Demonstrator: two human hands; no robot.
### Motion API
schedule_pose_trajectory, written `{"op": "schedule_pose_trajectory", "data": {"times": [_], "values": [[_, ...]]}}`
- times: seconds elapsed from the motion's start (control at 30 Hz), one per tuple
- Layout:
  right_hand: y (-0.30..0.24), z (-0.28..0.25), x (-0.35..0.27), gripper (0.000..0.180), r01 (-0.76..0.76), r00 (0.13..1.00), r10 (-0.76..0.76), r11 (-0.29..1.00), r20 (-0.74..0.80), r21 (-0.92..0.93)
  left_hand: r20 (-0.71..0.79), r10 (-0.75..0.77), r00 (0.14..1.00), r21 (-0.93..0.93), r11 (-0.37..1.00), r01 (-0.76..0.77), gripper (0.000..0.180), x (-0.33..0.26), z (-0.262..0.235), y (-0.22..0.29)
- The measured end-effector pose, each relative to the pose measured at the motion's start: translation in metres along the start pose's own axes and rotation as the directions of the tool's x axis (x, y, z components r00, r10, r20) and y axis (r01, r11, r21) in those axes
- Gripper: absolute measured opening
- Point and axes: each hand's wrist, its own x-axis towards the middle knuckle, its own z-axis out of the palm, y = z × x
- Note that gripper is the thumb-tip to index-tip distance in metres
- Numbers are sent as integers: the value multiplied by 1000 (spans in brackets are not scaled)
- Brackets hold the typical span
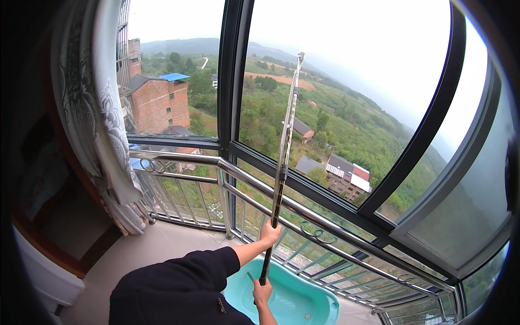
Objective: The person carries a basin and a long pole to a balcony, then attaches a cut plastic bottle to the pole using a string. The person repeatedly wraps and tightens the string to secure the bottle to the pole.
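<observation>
A long, slender telescopic pole rises from my hands, its lower part black with gold markings and its upper part silvery. The metallic tip stands high in front of the window. My left hand is wrapped round the black part, with its arm in a black sleeve. Lower down, my right hand grips the pole near its bottom end. Beneath both hands is a turquoise plastic tub on the floor, partly hidden by my arm and sleeve.
A stainless steel railing runs along the windows, behind the pole. Dark window frames divide the glass; a sliding panel is at the right. A patterned curtain hangs left. Outside are brick buildings and green hills.
</observation>
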Motion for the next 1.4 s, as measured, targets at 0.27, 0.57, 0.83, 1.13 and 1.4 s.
{"op": "schedule_pose_trajectory", "data": {"times": [0.27,0.57,0.83,1.13,1.4], "values": [[7,-1,4,22,-49,999,49,999,3,-19,-34,16,999,-28,999,-17,28,0,5,-3],[9,-2,3,14,84,996,-85,996,14,25,-34,29,999,-4,1000,-29,26,1,5,-5],[5,3,-2,15,95,995,-96,993,13,74,22,-41,999,-3,999,41,31,0,-1,2],[5,7,-2,14,91,996,-91,993,9,71,-46,23,999,49,999,-21,27,3,2,-5],[4,5,-2,15,100,995,-100,994,-3,45,35,-35,999,47,998,33,33,5,-1,-3]]}}
